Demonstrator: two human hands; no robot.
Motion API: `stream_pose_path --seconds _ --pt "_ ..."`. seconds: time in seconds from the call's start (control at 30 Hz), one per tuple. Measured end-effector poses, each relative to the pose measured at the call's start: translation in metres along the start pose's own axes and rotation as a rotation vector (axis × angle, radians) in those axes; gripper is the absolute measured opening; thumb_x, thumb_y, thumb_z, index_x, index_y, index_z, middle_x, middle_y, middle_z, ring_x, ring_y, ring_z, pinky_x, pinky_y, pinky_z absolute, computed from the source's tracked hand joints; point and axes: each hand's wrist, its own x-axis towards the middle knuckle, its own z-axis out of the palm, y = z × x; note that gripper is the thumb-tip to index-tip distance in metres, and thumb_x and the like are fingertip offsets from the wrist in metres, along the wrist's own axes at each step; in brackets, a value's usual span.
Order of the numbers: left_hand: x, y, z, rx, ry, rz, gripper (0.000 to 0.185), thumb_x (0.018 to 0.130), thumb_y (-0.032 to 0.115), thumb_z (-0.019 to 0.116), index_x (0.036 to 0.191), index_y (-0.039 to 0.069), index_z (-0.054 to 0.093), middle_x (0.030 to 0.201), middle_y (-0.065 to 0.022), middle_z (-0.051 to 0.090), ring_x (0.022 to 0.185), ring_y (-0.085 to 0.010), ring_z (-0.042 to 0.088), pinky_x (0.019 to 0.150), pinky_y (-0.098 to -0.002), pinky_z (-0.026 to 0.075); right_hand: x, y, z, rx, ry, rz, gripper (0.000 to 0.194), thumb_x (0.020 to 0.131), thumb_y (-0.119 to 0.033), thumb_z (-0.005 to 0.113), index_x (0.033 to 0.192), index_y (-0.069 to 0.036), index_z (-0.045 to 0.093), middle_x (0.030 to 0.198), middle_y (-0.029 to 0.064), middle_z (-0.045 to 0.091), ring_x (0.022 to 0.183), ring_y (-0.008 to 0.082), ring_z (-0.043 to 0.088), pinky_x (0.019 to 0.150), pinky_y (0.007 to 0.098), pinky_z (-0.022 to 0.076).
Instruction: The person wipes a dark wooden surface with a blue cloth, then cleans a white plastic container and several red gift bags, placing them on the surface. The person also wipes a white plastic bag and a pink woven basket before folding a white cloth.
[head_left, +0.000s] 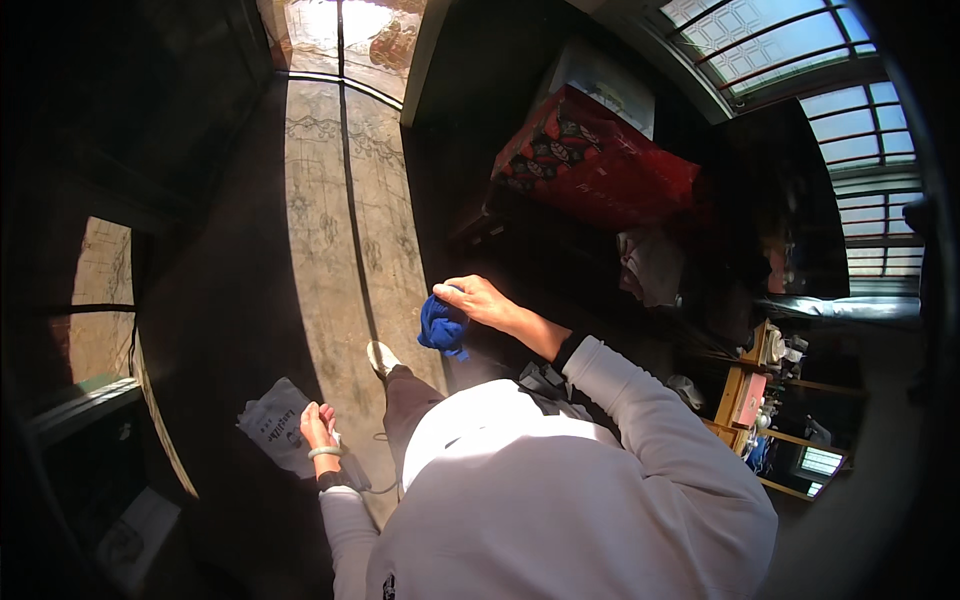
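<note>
A crumpled blue cloth (442, 328) hangs from my right hand (478, 298), pinched between thumb and fingers above the sunlit floor. My left hand (319, 421), with a pale bangle at the wrist, is raised at the lower left, its fingers curled. Behind that hand is a light grey bag (279, 424) bearing writing and a drawing; whether the hand holds the bag or is only in front of it cannot be told.
A sunlit strip of floor (322, 225) runs ahead of my shoe (383, 358). A red patterned box (592, 165) stands at the upper right, near barred windows (772, 45). A wooden shelf (729, 397) with small items is at the right. Much is in deep shadow.
</note>
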Motion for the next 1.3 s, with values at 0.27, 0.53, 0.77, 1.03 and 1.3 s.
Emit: stream_pose_path --seconds 0.27,0.53,0.77,1.03,1.3 --pt "-0.173 0.105 0.311 0.686 -1.201 0.324 0.055 0.084 0.018 0.068 0.132 0.003 0.046 0.108 -0.0082 0.061 0.092 -0.0138 0.059 0.08 -0.0254 0.049 -0.111 0.055 -0.079 0.303 0.271 -0.001 0.05 0.091 -0.049 0.052 0.088 -0.002 0.068 0.071 0.0069 0.062 0.067 0.0156 0.056 0.063 0.0324 0.043" --pt "-0.362 -0.057 0.515 0.923 -1.473 -0.004 0.031 0.096 0.017 0.052 0.122 0.001 0.052 0.108 -0.0105 0.06 0.097 -0.017 0.061 0.084 -0.0326 0.052 -0.264 0.173 -0.188 0.317 0.919 -0.147 0.071 0.086 -0.039 0.063 0.144 -0.013 0.033 0.133 0.0186 0.047 0.118 0.0309 0.051 0.1 0.0375 0.0405" --pt "-0.453 -0.187 0.611 1.331 -1.767 -0.647 0.067 0.098 0.057 0.031 0.129 0.0 0.045 0.121 -0.0173 0.057 0.107 -0.0285 0.062 0.093 -0.0367 0.05 -0.377 0.296 -0.185 0.487 1.214 0.04 0.043 0.089 -0.029 0.062 0.125 -0.007 0.057 0.118 0.0116 0.058 0.108 0.0217 0.055 0.094 0.0326 0.0435" --pt "-0.493 -0.325 0.707 1.547 -1.719 -0.265 0.069 0.089 0.06 0.052 0.121 -0.002 0.053 0.109 -0.0153 0.062 0.087 -0.0227 0.064 0.079 -0.0347 0.052 -0.477 0.377 -0.184 1.436 1.684 -0.003 0.02 0.095 -0.016 0.058 0.111 -0.003 0.062 0.098 0.0 0.063 0.088 0.0067 0.058 0.081 0.0224 0.0472" --pt "-0.543 -0.443 0.831 1.213 -1.427 0.217 0.069 0.086 0.051 0.062 0.129 0.002 0.04 0.117 -0.0085 0.053 0.089 -0.0172 0.06 0.071 -0.0327 0.054 -0.553 0.457 -0.372 1.091 1.793 -0.287 0.02 0.096 -0.015 0.058 0.11 -0.002 0.059 0.095 -0.0021 0.06 0.086 0.0034 0.055 0.078 0.0184 0.0453"
